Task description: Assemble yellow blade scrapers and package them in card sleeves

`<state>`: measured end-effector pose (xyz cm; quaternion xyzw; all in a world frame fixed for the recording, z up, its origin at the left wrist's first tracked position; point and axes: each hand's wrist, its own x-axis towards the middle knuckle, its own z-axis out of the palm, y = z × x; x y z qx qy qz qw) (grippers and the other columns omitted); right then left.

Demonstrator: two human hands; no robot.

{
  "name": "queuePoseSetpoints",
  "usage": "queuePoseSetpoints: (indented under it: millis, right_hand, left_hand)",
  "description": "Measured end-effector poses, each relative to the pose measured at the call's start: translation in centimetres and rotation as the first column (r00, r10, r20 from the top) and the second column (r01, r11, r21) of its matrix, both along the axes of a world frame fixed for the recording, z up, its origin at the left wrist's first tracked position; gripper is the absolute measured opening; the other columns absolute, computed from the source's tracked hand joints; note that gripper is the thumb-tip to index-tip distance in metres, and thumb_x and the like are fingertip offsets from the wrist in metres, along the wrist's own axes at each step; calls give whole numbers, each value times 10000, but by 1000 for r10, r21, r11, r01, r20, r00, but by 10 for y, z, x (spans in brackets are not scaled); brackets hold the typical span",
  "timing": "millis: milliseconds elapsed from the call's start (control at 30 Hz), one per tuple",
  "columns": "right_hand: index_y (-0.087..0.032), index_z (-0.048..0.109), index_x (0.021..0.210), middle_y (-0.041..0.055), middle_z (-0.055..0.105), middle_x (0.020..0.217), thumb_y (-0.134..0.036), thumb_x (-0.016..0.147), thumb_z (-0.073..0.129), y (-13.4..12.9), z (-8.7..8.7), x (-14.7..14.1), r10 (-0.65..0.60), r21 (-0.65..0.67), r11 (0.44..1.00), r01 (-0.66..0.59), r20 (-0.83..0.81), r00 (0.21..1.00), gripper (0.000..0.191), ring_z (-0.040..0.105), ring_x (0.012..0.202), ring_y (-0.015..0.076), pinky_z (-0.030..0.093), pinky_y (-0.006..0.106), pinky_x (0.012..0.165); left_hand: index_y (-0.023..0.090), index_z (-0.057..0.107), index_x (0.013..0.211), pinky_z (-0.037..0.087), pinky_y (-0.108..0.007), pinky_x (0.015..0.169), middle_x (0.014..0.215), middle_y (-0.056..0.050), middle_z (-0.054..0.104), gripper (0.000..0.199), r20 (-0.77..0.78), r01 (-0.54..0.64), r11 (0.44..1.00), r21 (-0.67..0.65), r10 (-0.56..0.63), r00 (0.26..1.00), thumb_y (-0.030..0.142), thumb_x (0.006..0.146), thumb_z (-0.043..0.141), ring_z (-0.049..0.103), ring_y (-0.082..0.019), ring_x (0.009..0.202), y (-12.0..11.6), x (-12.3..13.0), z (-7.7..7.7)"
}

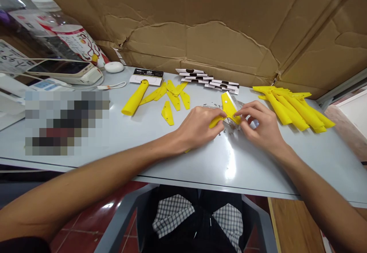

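My left hand [199, 127] is closed around the handle of a yellow plastic tool [228, 106], near the middle of the table. The tool's head points away from me, with a metallic blade edge along its right side and a screw in its face. At the head's lower right, the fingertips of my right hand [258, 123] are pinched together beside a screw; whether they hold it is too small to tell. Small loose screws [231, 133] lie under and around the tool.
Yellow handles [298, 109] are piled at right. Several flat yellow pieces [167, 113], a yellow handle [136, 98] and stacked cards [197, 76] lie left and behind. Bottles [77, 41], a phone [61, 67] and a blurred object [65, 125] are at left. Cardboard [200, 23] stands behind.
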<state>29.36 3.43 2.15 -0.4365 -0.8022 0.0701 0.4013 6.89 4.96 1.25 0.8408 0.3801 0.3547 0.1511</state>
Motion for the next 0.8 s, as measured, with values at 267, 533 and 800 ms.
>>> queuePoseSetpoints:
  millis: [267,533,800]
  right_hand:
    - [-242,762,881,63,680,976,-97,818,589,0,0,0,7,5,1000,-7,1,1000,234,642,777,185,530,346,620]
    - [-244,775,920,63,669,985,-74,814,597,1,-2,2,-6,34,999,5,29,1000,268,636,763,179,512,337,603]
    - [-232,788,936,68,660,1001,-76,845,592,3,-4,7,10,115,993,-22,112,994,267,629,776,176,546,361,694]
  left_hand:
    - [190,805,1058,578,-343,775,949,-52,829,268,9,2,1000,17,-3,1000,164,862,624,725,-179,740,2,0,-3]
    - [196,803,1064,579,-342,772,968,-52,831,279,2,-2,1000,16,2,1000,163,860,617,724,-178,739,1,0,-2]
    - [167,799,1067,559,-323,730,938,-65,825,274,5,-8,1000,-10,8,1000,166,865,614,693,-160,673,1,0,0]
